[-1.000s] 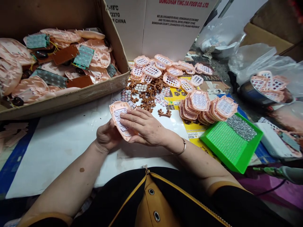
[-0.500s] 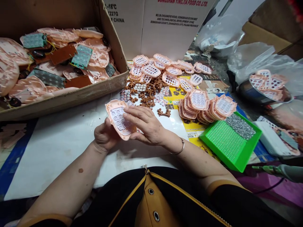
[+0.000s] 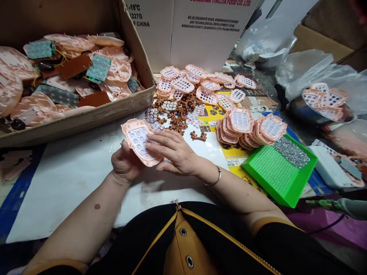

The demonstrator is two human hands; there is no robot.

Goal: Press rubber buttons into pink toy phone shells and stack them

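Tilted above the white tabletop is a pink plastic casing panel [image 3: 134, 133] with a pale rubber keypad [image 3: 138, 139] set in its back. My left hand [image 3: 123, 162] grips the panel from its left and lower side, thumb on the edge; the fingers behind it are hidden. Across the panel's right part lie the stretched, slightly spread fingers of my right hand [image 3: 174, 151], touching the keypad. Just beyond my hands sits a heap of brown branch-shaped plastic pieces [image 3: 179, 118], beside small white printed key sets [image 3: 196, 115]. One brown piece [image 3: 198, 136] lies apart.
An open carton [image 3: 114, 110] of pink shells and circuit boards stands left. More pink panels [image 3: 183, 86] are piled at the back, with stacked panels [image 3: 241, 121] to the right. A green tray [image 3: 292, 196] holds small screws [image 3: 291, 152]. A metal bowl [image 3: 304, 114] stands far right.
The panel has shifted slightly left and up in my left hand, turning a little. My right hand has moved slightly left with it, its fingers still on the keypad.
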